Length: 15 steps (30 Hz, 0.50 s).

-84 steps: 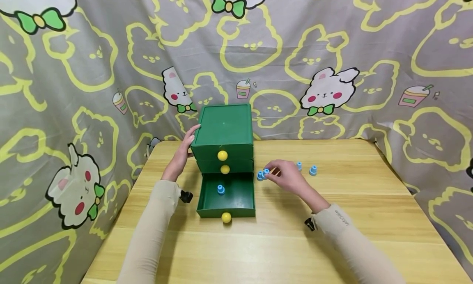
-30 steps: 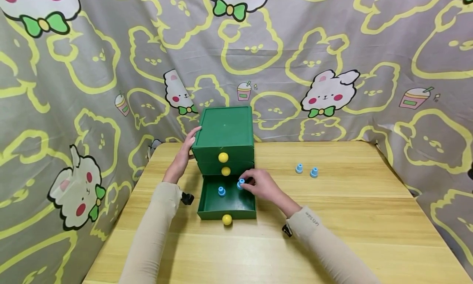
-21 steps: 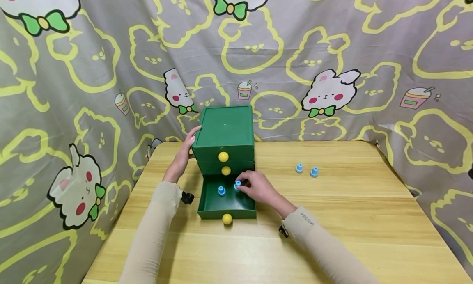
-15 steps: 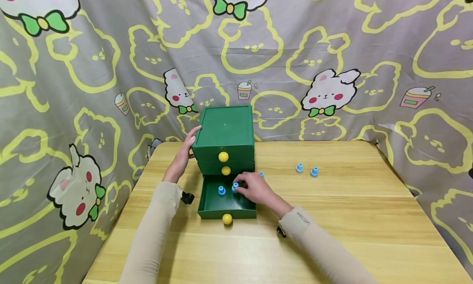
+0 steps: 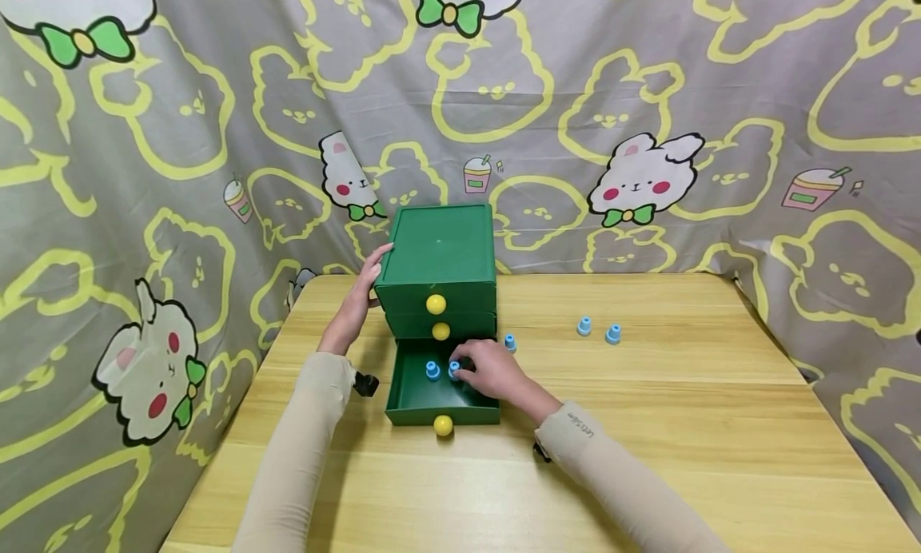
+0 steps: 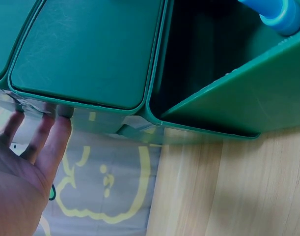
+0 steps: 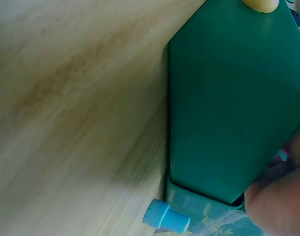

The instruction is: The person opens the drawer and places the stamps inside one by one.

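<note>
A green drawer cabinet (image 5: 440, 245) with yellow ball knobs stands on the table, its bottom drawer (image 5: 442, 416) pulled out. My left hand (image 5: 352, 309) rests against the cabinet's left side, fingers extended along it, as the left wrist view (image 6: 34, 157) also shows. Inside the drawer, my right hand (image 5: 492, 369) pinches a small blue stepped plastic piece (image 5: 454, 371) between thumb and fingers, low over the drawer floor. A matching blue piece (image 5: 432, 370) stands upright just left of it. In the right wrist view, the drawer wall hides what the right fingers hold.
Another blue piece (image 5: 510, 343) stands on the table close to the cabinet's right side. Two more, one blue piece (image 5: 585, 326) and a second blue piece (image 5: 613, 334), stand farther right. A patterned curtain (image 5: 647, 97) borders the wooden table (image 5: 647, 441).
My right hand has taken a blue piece from beside the cabinet and carried it left into the open drawer, lowering it near the other one. The left hand has stayed at the cabinet.
</note>
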Each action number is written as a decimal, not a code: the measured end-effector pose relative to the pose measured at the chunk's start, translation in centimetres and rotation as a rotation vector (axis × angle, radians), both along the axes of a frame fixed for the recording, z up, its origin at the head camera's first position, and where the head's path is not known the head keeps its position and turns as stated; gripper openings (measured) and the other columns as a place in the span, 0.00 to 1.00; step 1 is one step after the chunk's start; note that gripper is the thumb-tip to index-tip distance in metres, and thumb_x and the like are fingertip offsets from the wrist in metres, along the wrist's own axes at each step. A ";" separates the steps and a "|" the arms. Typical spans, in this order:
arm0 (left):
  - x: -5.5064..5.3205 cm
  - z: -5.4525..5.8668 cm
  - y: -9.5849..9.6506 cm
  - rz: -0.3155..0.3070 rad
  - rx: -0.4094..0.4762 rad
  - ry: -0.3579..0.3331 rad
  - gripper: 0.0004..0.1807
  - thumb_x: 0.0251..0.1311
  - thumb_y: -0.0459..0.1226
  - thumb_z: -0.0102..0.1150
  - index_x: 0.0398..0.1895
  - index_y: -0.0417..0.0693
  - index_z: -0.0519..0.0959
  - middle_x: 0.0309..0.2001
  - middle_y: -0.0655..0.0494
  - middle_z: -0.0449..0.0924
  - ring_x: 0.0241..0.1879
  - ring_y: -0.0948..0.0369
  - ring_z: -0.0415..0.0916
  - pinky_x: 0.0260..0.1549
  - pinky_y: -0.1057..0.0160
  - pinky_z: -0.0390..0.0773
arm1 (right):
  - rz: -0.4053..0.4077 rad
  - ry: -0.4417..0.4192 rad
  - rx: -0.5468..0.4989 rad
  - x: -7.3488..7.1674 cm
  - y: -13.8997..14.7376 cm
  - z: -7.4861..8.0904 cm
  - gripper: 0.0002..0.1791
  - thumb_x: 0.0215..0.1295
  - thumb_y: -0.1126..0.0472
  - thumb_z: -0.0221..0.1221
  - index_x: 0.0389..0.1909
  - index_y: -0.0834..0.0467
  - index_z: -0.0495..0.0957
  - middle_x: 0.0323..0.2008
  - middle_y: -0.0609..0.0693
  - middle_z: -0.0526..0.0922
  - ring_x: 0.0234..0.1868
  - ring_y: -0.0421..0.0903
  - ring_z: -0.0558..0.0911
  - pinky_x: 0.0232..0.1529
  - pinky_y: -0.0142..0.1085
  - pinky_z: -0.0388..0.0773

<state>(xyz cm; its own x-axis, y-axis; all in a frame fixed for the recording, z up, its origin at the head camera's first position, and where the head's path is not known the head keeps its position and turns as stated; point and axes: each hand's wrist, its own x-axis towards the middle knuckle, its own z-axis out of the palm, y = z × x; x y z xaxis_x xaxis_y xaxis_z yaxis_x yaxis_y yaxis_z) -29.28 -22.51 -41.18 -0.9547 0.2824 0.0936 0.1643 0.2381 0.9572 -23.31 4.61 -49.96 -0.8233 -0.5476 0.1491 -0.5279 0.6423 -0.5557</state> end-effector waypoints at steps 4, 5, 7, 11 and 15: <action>-0.7 -0.9 -0.3 0.006 0.005 0.002 0.30 0.81 0.54 0.27 0.83 0.72 0.51 0.84 0.56 0.40 0.79 0.44 0.48 0.67 0.25 0.56 | -0.002 0.023 0.044 0.1 -0.3 -0.1 0.09 0.68 0.57 0.68 0.46 0.53 0.88 0.45 0.47 0.89 0.44 0.44 0.84 0.46 0.41 0.81; -1.0 -1.3 -0.4 0.010 0.007 0.002 0.30 0.81 0.54 0.27 0.83 0.73 0.51 0.84 0.57 0.40 0.79 0.44 0.48 0.66 0.25 0.56 | -0.001 0.024 0.050 0.1 -0.3 -0.1 0.09 0.68 0.57 0.68 0.46 0.52 0.88 0.45 0.47 0.89 0.44 0.45 0.85 0.46 0.42 0.81; -1.5 -1.9 -0.6 0.017 0.012 0.004 0.29 0.81 0.55 0.27 0.83 0.74 0.51 0.84 0.58 0.41 0.79 0.44 0.49 0.66 0.25 0.57 | -0.001 0.028 0.063 0.2 -0.4 -0.2 0.09 0.68 0.56 0.69 0.46 0.52 0.89 0.45 0.47 0.89 0.44 0.45 0.85 0.45 0.42 0.81; -1.9 -2.5 -0.8 0.023 0.016 0.016 0.29 0.80 0.58 0.29 0.81 0.77 0.53 0.84 0.62 0.43 0.78 0.46 0.51 0.65 0.26 0.58 | -0.010 0.033 0.073 0.2 -0.6 -0.3 0.09 0.68 0.56 0.69 0.46 0.52 0.89 0.45 0.48 0.89 0.45 0.46 0.85 0.47 0.44 0.82; -1.9 -2.5 -0.9 0.021 0.016 0.026 0.29 0.78 0.61 0.30 0.81 0.80 0.54 0.83 0.64 0.44 0.78 0.47 0.52 0.65 0.26 0.59 | -0.023 0.035 0.078 0.1 -0.6 -0.2 0.09 0.67 0.57 0.69 0.46 0.52 0.89 0.45 0.48 0.90 0.47 0.48 0.86 0.48 0.45 0.82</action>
